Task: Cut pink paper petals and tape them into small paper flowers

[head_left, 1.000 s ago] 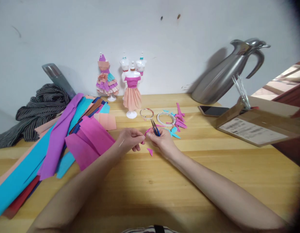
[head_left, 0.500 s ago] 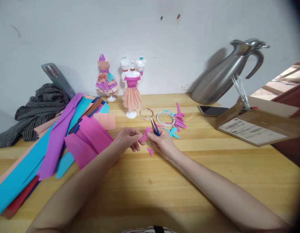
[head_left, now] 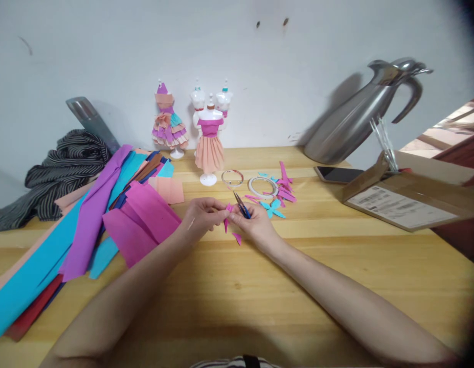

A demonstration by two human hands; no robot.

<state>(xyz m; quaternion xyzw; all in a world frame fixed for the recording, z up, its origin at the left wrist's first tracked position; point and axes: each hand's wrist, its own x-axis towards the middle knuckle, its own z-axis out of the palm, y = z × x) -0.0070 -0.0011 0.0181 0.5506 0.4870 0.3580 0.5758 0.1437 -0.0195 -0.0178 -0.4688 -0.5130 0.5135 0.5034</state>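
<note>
Currently, the left hand (head_left: 202,214) pinches pink paper (head_left: 226,225) between thumb and fingers, right beside the right hand (head_left: 257,223), which is closed around a blue-handled pointed tool (head_left: 243,207). A pink scrap (head_left: 237,238) lies just below the hands; blue paper (head_left: 273,208) lies beyond the right one.
</note>
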